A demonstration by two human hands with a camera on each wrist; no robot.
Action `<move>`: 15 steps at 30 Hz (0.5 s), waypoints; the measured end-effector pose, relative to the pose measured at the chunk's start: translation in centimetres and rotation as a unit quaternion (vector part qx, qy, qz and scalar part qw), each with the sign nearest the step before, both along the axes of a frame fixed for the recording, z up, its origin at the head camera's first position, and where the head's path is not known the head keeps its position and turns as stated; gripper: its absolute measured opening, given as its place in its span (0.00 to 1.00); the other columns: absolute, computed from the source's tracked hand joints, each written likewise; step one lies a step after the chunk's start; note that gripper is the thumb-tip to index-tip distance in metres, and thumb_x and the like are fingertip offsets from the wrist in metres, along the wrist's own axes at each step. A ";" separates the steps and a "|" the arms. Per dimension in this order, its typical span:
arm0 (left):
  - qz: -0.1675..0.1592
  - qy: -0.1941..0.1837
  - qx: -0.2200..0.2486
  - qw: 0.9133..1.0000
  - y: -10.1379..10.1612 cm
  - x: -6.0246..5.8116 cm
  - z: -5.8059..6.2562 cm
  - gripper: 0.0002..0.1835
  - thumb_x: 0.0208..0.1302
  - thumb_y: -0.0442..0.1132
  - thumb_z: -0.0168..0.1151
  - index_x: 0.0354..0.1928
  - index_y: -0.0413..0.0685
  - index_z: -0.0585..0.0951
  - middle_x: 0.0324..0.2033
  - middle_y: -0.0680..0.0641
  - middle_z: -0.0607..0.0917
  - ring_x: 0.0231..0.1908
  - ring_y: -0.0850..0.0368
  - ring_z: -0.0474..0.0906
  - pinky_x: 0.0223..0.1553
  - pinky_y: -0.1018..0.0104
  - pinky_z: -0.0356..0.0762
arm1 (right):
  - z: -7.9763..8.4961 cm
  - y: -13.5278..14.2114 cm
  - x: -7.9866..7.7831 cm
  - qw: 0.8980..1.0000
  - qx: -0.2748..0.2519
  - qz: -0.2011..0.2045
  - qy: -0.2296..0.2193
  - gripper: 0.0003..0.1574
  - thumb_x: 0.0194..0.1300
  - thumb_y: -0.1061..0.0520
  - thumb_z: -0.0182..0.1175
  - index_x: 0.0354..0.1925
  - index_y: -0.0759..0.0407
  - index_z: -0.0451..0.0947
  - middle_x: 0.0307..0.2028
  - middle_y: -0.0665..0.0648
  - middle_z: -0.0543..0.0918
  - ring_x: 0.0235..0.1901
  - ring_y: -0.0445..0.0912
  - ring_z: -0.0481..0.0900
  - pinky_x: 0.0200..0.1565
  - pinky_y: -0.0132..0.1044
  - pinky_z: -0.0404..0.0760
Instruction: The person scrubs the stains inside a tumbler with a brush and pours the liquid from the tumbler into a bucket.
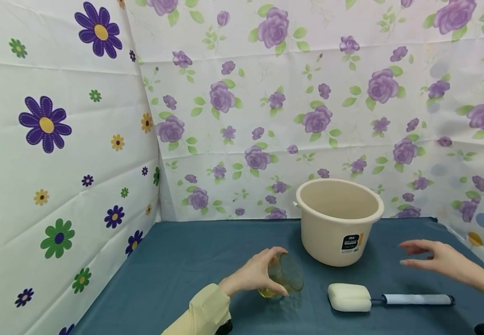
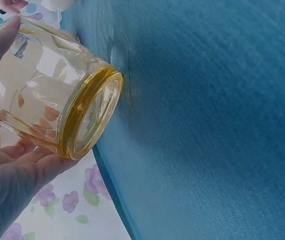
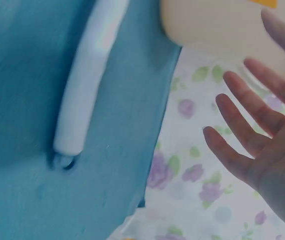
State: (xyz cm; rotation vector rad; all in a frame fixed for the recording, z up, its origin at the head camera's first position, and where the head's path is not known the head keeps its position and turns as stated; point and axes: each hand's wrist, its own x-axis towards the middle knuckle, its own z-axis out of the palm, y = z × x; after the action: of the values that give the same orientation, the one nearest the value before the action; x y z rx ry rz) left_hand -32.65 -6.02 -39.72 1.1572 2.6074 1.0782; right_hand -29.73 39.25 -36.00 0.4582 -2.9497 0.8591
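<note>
My left hand (image 1: pixel 255 274) grips a clear amber-tinted drinking glass (image 1: pixel 291 274), its mouth tilted to the right. In the left wrist view the glass (image 2: pixel 47 85) shows its thick yellow base, thumb on one side and fingers on the other. My right hand (image 1: pixel 443 263) hovers over the right of the table with fingers spread and nothing in it; the right wrist view shows the hand (image 3: pixel 267 120) beside the brush handle. Below it lies a sponge bottle brush with a cream sponge head (image 1: pixel 349 298) and a white handle (image 1: pixel 418 299).
A beige bucket (image 1: pixel 330 244) with a dark label stands behind the brush, near the back edge. Blue-green cloth (image 1: pixel 175 274) covers the table. Flower-patterned sheets (image 1: pixel 242 116) hang behind and at the left side.
</note>
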 end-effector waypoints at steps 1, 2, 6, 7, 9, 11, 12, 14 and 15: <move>0.000 -0.001 0.000 1.000 0.0 0.0 0.0 0.42 0.41 0.54 0.73 0.60 0.65 0.63 0.49 0.51 0.70 0.43 0.62 0.68 0.40 0.62 0.70 | 0.2 -0.2 0.0 1.000 -0.007 0.002 0.006 0.37 0.57 0.44 0.61 0.56 0.67 0.68 0.43 0.62 0.77 0.41 0.53 0.75 0.35 0.48 0.74; -0.001 -0.003 0.002 1.000 0.0 0.0 -0.1 0.42 0.41 0.54 0.73 0.60 0.65 0.63 0.49 0.51 0.70 0.43 0.62 0.68 0.39 0.62 0.70 | 0.4 -0.4 -0.1 1.000 -0.014 0.002 0.013 0.37 0.58 0.44 0.60 0.57 0.67 0.67 0.43 0.61 0.77 0.40 0.52 0.75 0.36 0.47 0.75; -0.002 -0.013 0.004 1.000 0.0 0.1 -0.1 0.42 0.41 0.54 0.73 0.60 0.65 0.63 0.49 0.51 0.70 0.43 0.62 0.68 0.39 0.62 0.70 | 1.2 -1.2 -0.3 0.999 -0.026 0.002 0.041 0.37 0.60 0.44 0.59 0.58 0.67 0.64 0.41 0.59 0.77 0.40 0.53 0.75 0.36 0.48 0.75; -0.002 -0.015 0.004 1.000 0.0 0.1 -0.1 0.42 0.41 0.54 0.73 0.60 0.66 0.63 0.49 0.51 0.70 0.44 0.62 0.68 0.39 0.62 0.70 | 1.5 -1.5 -0.4 0.999 -0.024 -0.002 0.048 0.38 0.59 0.44 0.59 0.58 0.67 0.64 0.41 0.59 0.77 0.40 0.55 0.75 0.36 0.49 0.74; -0.003 -0.015 0.005 1.000 0.0 0.1 -0.1 0.42 0.41 0.54 0.73 0.60 0.66 0.63 0.49 0.51 0.70 0.44 0.61 0.68 0.38 0.62 0.70 | 1.9 -1.9 -0.5 0.998 -0.021 -0.006 0.062 0.38 0.59 0.44 0.59 0.59 0.66 0.63 0.41 0.59 0.76 0.41 0.56 0.74 0.35 0.50 0.74; -0.002 -0.015 0.005 1.000 0.0 0.1 0.0 0.42 0.41 0.54 0.73 0.60 0.66 0.63 0.49 0.51 0.70 0.44 0.61 0.68 0.38 0.62 0.70 | 2.3 -2.2 -0.7 0.997 -0.021 -0.005 0.073 0.38 0.60 0.44 0.59 0.59 0.66 0.62 0.41 0.61 0.76 0.41 0.58 0.74 0.35 0.50 0.74; -0.001 -0.015 0.005 1.000 0.0 0.1 0.0 0.42 0.41 0.54 0.73 0.60 0.66 0.63 0.49 0.51 0.70 0.44 0.61 0.68 0.38 0.62 0.70 | 2.5 -2.3 -0.7 0.997 -0.020 -0.006 0.079 0.38 0.60 0.45 0.59 0.59 0.67 0.61 0.42 0.62 0.75 0.41 0.59 0.74 0.34 0.51 0.74; 0.000 -0.016 0.004 1.000 0.0 0.1 0.0 0.42 0.42 0.54 0.73 0.60 0.66 0.63 0.49 0.51 0.70 0.44 0.61 0.68 0.38 0.62 0.70 | 2.9 -2.5 -0.9 0.996 -0.020 -0.005 0.091 0.38 0.61 0.46 0.58 0.60 0.68 0.61 0.43 0.64 0.74 0.42 0.61 0.73 0.34 0.51 0.73; 0.000 -0.016 0.004 1.000 0.0 0.1 0.0 0.42 0.42 0.54 0.73 0.60 0.66 0.63 0.49 0.51 0.70 0.44 0.61 0.68 0.38 0.62 0.70 | 3.1 -2.5 -1.0 0.995 -0.019 -0.005 0.097 0.38 0.61 0.47 0.58 0.60 0.68 0.60 0.43 0.65 0.74 0.42 0.61 0.73 0.35 0.52 0.73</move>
State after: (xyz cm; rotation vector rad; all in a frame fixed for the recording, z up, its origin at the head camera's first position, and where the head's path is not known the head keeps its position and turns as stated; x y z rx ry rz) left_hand -32.58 -6.00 -39.71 1.1325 2.5812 1.0986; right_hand -30.72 36.72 -32.88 0.4936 -2.7517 0.8161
